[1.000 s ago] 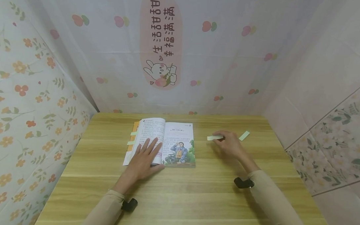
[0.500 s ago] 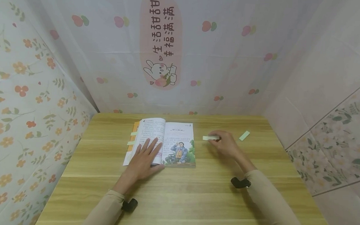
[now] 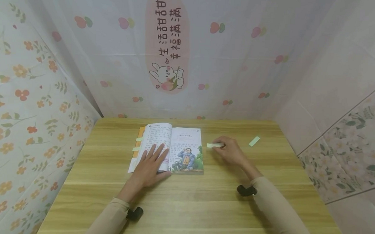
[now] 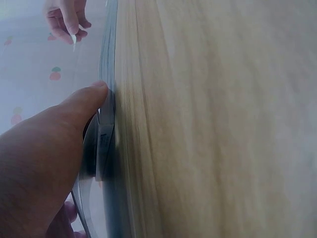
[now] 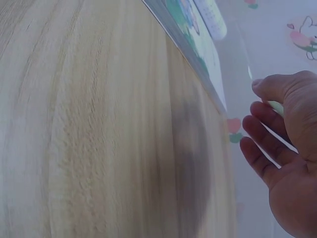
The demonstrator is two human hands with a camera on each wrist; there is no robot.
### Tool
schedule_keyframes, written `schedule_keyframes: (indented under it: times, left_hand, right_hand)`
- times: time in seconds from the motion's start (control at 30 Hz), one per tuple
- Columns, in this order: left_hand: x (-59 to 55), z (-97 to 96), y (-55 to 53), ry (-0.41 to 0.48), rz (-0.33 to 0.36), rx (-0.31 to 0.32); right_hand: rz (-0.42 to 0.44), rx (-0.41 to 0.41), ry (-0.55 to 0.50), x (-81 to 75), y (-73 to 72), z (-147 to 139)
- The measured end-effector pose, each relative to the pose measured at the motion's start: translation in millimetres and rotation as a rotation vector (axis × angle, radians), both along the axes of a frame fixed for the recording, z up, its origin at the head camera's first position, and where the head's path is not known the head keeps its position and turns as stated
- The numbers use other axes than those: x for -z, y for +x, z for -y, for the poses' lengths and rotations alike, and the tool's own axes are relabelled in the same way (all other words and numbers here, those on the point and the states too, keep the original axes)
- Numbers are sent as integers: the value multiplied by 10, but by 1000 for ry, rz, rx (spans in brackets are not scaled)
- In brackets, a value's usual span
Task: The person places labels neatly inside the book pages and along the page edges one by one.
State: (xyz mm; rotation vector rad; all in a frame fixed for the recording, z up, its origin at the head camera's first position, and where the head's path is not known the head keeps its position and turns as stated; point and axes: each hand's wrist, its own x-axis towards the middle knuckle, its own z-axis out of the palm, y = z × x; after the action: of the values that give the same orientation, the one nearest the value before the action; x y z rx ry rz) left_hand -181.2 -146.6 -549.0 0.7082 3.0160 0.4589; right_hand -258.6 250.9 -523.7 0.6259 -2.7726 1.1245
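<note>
An open book lies on the table, its right page showing a picture of a person in a blue jacket. My left hand rests with spread, straight fingers on the curved left page, the thumb at the lower edge near the spine. Just right of the book, my right hand pinches a pale green sticky strip between thumb and finger, its free end pointing at the page edge. In the right wrist view the strip is mostly hidden behind the thumb. Two similar sticky tabs stick out from the book's left side.
Another pale green strip lies on the wooden table to the right of my right hand. Patterned cloth hangs behind the table's back edge and on both sides.
My right hand has moved left with the sticky strip, bringing it close to the book's right edge. The left hand stays in place on the page.
</note>
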Motion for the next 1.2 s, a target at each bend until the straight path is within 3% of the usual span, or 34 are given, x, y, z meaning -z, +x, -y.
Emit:
schedule_keyframes:
  times: [0.37, 1.2]
  left_hand:
    - [3, -3, 0, -4, -1, 0]
    - [-4, -4, 14, -13, 8, -11]
  right_hand:
    - [-49, -44, 19, 67, -27, 111]
    - [74, -83, -12, 153, -96, 307]
